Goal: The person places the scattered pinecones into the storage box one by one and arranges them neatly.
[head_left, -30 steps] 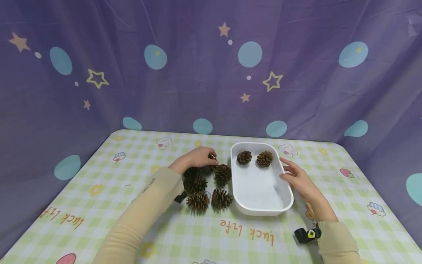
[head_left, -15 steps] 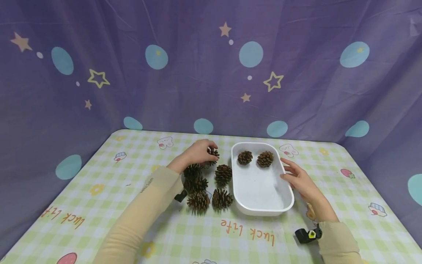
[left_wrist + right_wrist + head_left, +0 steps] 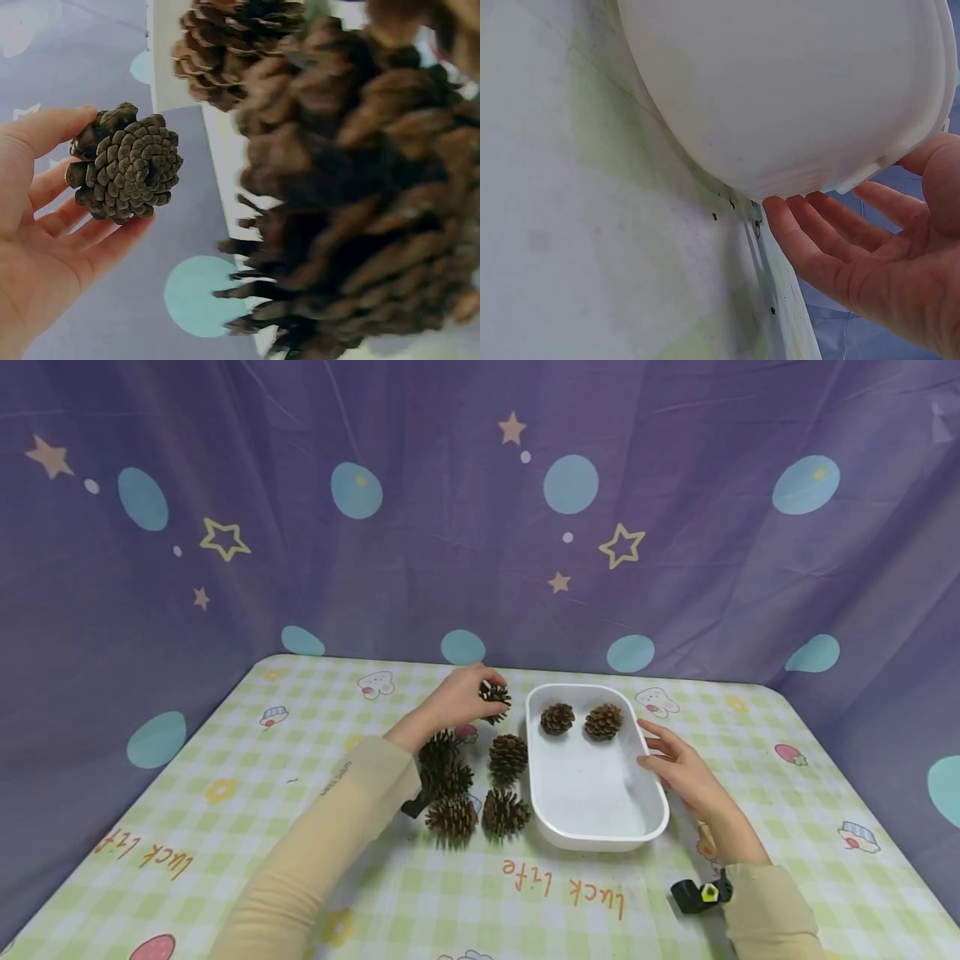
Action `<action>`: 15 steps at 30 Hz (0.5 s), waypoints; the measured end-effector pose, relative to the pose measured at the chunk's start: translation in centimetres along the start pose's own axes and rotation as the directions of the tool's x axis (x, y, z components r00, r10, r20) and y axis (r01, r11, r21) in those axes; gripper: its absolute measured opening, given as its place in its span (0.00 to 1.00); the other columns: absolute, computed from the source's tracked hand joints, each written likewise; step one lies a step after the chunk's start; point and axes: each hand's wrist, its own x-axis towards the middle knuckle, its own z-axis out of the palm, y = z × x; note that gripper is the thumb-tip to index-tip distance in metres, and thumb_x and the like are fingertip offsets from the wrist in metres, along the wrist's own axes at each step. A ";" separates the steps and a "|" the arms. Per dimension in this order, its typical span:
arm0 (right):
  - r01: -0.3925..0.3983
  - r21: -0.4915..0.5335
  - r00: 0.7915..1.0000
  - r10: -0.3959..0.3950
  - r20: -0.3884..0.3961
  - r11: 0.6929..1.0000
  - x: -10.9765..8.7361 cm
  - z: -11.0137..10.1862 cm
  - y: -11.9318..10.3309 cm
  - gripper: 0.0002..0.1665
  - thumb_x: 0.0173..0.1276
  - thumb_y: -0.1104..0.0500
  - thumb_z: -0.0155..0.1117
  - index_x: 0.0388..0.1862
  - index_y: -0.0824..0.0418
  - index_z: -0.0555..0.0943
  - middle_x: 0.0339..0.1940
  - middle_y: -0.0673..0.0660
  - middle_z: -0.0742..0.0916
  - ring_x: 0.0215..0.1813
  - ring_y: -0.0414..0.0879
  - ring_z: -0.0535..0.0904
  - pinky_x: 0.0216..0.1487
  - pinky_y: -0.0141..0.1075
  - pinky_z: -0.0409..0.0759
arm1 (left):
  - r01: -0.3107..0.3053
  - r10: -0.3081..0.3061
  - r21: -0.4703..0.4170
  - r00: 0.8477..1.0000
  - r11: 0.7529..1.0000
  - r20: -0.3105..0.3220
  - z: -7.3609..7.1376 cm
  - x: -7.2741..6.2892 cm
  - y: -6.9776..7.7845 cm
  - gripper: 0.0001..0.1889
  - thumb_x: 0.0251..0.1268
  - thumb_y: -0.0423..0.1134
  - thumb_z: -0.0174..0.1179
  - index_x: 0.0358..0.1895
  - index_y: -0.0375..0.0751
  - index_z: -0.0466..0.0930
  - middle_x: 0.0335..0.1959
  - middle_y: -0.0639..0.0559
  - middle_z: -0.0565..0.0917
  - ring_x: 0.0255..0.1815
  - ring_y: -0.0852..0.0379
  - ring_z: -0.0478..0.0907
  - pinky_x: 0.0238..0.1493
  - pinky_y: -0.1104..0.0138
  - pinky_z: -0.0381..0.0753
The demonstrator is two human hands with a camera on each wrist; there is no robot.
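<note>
Left hand in head view: the left hand (image 3: 459, 700) pinches the held cone (image 3: 495, 700) between thumb and curled fingers, near the far left corner of the white tray (image 3: 592, 793); the cone seems clear of the patterned cloth (image 3: 420, 902), with a printed strawberry showing just below it
Right hand in head view: the right hand (image 3: 678, 768) has its fingers spread and loosely bent along the white tray's right wall, perhaps to steady it from the side opposite the cones
Inside the white tray: a paler cone (image 3: 557, 719) and a second cone (image 3: 603, 722) sit side by side at the far end, an arrangement that leaves the near floor bare
Loose cones: the loose cones (image 3: 446, 778) crowd together between the left forearm and the white tray, probably for a short reach; where they overlap, the count is hard to tell
Grip in left wrist view: thumb on one side, fingers around the other, the held cone's scaly end facing the camera; gripping the sides likely suits its rough, round shape, while loose cones loom blurred beside it
Contact in right wrist view: fingertips meet the white tray's outer wall with the thumb up near the rim, which looks like a light brace rather than a tight clasp
</note>
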 end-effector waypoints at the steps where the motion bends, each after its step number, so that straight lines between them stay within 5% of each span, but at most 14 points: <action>1: 0.000 0.000 1.000 0.000 0.000 1.000 0.0 0.0 0.0 0.39 0.66 0.62 0.54 0.73 0.58 0.50 0.64 0.70 0.66 0.53 0.47 0.74 0.42 0.34 0.79 | -0.005 0.005 -0.011 1.000 1.000 -0.006 -0.1 0.0 0.2 0.21 0.56 0.46 0.62 0.52 0.43 0.76 0.48 0.49 0.77 0.45 0.54 0.75 0.46 0.62 0.76; 9: -0.001 0.004 1.000 0.001 -0.003 1.000 0.0 0.0 0.0 0.39 0.66 0.62 0.54 0.73 0.59 0.50 0.64 0.70 0.66 0.49 0.40 0.74 0.41 0.32 0.78 | -0.080 0.080 -0.019 0.996 0.997 -0.040 0.0 0.1 1.8 0.20 0.56 0.46 0.62 0.50 0.42 0.77 0.47 0.50 0.77 0.46 0.55 0.74 0.47 0.63 0.75; 15: -0.001 0.000 1.000 0.001 -0.004 1.000 0.0 0.0 0.0 0.39 0.66 0.62 0.54 0.72 0.58 0.51 0.64 0.70 0.66 0.50 0.42 0.74 0.40 0.32 0.78 | -0.077 0.076 -0.078 0.997 0.994 -0.019 1.0 0.1 3.1 0.20 0.57 0.47 0.62 0.52 0.44 0.76 0.46 0.52 0.75 0.42 0.59 0.74 0.43 0.66 0.76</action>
